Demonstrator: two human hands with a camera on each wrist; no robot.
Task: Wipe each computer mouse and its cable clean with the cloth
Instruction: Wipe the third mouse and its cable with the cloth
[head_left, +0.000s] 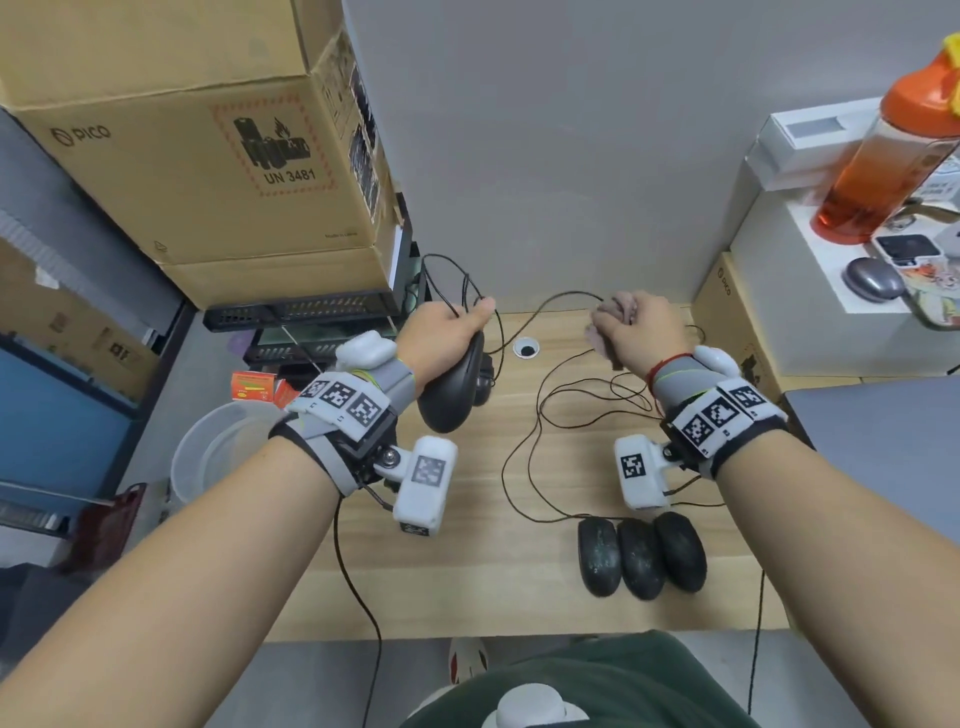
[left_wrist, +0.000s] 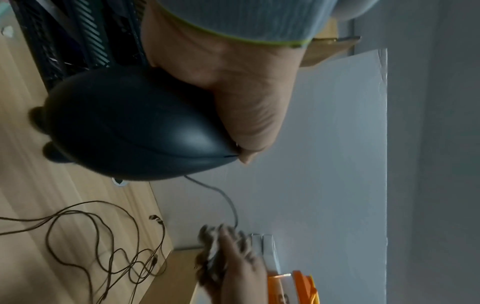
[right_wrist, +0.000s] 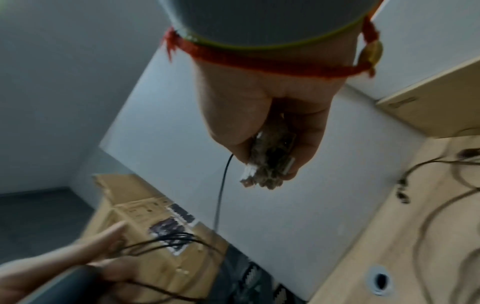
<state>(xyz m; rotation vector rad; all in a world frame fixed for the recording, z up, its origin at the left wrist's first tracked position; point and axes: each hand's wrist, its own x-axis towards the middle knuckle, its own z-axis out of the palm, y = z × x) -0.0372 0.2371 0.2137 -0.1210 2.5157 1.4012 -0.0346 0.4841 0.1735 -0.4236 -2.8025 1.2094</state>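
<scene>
- My left hand (head_left: 448, 332) curls its fingers round the mouse (head_left: 451, 392) and looped cable (head_left: 540, 312).
- My right hand (head_left: 641, 332) pinches the cloth (right_wrist: 270, 164) around that cable.

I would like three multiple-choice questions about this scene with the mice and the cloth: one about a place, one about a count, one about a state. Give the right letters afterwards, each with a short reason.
1. Where do the mice that nobody holds lie?
A. in a row on the desk near the person
B. on the cardboard box
C. in the plastic bin

2. How many mice are in that row?
A. one
B. three
C. five

3. What is the right hand doing?
A. resting flat on the desk
B. gripping the cloth around a cable
C. holding the orange bottle

Answers:
1 A: the row of mice lies on the desk, below the right hand.
2 B: three black bodies lie side by side.
3 B: the cloth is bunched in its fingers and the cable comes out of it, towards the mouse in the left hand.
</scene>
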